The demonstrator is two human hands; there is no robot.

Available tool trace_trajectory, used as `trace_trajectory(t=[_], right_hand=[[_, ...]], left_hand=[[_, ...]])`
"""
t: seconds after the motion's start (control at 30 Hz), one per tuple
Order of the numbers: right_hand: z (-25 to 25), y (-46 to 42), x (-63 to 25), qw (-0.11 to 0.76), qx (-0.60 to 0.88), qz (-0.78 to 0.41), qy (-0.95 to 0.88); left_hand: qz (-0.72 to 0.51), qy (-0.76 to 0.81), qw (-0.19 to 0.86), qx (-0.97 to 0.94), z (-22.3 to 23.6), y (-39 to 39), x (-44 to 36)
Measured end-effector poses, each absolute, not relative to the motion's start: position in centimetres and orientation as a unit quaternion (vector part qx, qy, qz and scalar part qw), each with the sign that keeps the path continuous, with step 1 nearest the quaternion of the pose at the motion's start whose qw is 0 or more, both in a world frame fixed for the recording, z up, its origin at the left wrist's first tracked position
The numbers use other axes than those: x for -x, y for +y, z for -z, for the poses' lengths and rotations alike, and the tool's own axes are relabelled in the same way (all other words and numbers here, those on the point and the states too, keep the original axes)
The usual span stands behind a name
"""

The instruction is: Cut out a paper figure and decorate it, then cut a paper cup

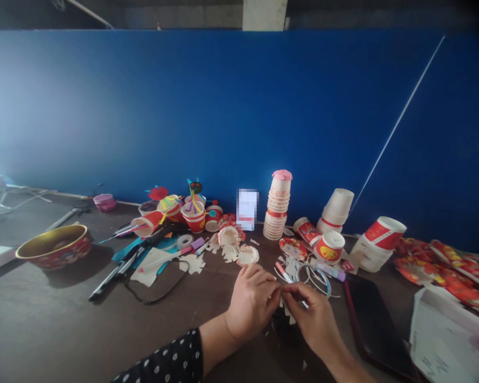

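My left hand (252, 299) and my right hand (314, 315) meet fingertip to fingertip above the front middle of the table. Both are closed in a pinch, and whatever sits between the fingertips is too small and covered to make out. White paper scraps (290, 315) show just beneath the fingers. Right behind my hands lie a pink-and-white marker (284, 271), a loose coil of white cable (314, 279) and a glue stick with a purple end (332, 270). A cut, crumpled paper cup piece (248, 255) lies beyond my left hand.
A tall stack of paper cups (277, 207) stands by the blue partition (239, 111). More red-and-white cups (329, 247) are at the right, beside a dark phone or tablet (375, 319). Leftward are decorated cups (193, 215), scissors-like black tools (115, 274) and a gold-rimmed bowl (56, 255).
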State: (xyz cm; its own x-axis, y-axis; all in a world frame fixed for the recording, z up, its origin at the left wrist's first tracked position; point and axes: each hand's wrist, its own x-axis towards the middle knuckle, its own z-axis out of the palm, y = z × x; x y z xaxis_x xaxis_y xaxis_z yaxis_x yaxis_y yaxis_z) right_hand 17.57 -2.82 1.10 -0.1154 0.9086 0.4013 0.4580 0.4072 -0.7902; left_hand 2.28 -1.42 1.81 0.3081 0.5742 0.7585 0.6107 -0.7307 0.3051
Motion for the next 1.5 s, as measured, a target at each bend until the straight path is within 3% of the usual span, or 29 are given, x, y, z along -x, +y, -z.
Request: trace_trajectory(t=[0.6,1.03,1.5], right_hand=[[-1.07,-3.09,-17.33,0.448,0.476,-0.235,-0.719],[-1.25,-3.06,-17.44,0.449,0.478,-0.214,-0.724],[-1.49,-3.18,-17.42,0.426,0.458,-0.213,-0.751]], left_hand=[[0.442,-0.36,0.056,0.819,-1.67,-1.23,-2.3],[0.457,-0.351,0.021,0.817,-1.72,-1.27,-2.24],[0.443,-0.354,0.076,0.82,-1.78,-1.52,-2.27]])
